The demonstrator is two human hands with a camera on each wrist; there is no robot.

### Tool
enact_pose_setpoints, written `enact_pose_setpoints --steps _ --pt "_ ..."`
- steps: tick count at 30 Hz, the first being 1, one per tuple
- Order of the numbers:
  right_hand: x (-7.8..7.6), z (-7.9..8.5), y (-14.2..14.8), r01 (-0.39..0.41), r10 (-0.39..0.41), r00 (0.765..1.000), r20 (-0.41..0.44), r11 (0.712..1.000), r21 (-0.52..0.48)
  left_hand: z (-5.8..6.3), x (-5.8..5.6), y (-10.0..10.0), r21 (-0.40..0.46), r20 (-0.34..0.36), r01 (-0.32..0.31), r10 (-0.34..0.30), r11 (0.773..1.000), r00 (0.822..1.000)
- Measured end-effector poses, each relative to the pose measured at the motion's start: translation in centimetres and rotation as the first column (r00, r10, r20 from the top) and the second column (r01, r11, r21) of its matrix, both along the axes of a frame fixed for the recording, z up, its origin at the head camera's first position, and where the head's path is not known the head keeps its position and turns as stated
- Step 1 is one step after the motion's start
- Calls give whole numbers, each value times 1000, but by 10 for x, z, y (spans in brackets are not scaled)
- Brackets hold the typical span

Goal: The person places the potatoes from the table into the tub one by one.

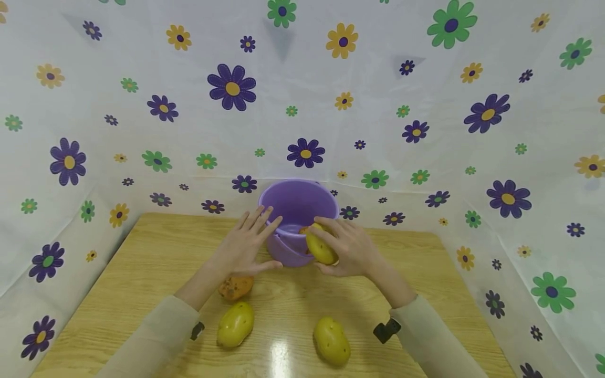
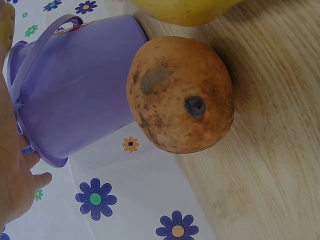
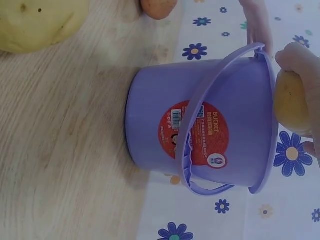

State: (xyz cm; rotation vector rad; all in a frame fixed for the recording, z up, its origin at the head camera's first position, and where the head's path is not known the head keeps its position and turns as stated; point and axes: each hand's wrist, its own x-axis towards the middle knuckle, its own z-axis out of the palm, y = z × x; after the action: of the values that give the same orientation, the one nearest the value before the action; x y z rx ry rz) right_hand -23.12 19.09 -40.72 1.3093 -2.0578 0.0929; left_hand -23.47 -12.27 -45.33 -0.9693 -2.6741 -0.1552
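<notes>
My right hand [image 1: 352, 247] grips a yellow potato [image 1: 320, 245] at the near right rim of a purple bucket [image 1: 288, 252]. In the right wrist view the held potato [image 3: 291, 102] is level with the bucket's rim. My left hand [image 1: 243, 244] is by the rim's left side, fingers spread and holding nothing. Beneath the left wrist lies an orange-brown, dark-spotted tuber [image 1: 236, 287], seen close in the left wrist view. Two more yellow potatoes lie nearer on the table, one on the left [image 1: 236, 324] and one on the right [image 1: 332, 341]. Most of the bucket's inside is hidden.
The bucket stands upright at the back of the wooden table [image 1: 156, 252], its handle [image 3: 200, 100] hanging down the near side beside a red label [image 3: 212, 135]. A white flowered sheet [image 1: 302, 121] rises behind and along both sides.
</notes>
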Motion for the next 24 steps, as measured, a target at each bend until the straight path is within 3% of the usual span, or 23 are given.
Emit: enact_pose_setpoints --steps 24 --pt "-24 13 -6 20 -18 999 41 999 -50 -2 -1 1 8 11 -4 4 1000 1000"
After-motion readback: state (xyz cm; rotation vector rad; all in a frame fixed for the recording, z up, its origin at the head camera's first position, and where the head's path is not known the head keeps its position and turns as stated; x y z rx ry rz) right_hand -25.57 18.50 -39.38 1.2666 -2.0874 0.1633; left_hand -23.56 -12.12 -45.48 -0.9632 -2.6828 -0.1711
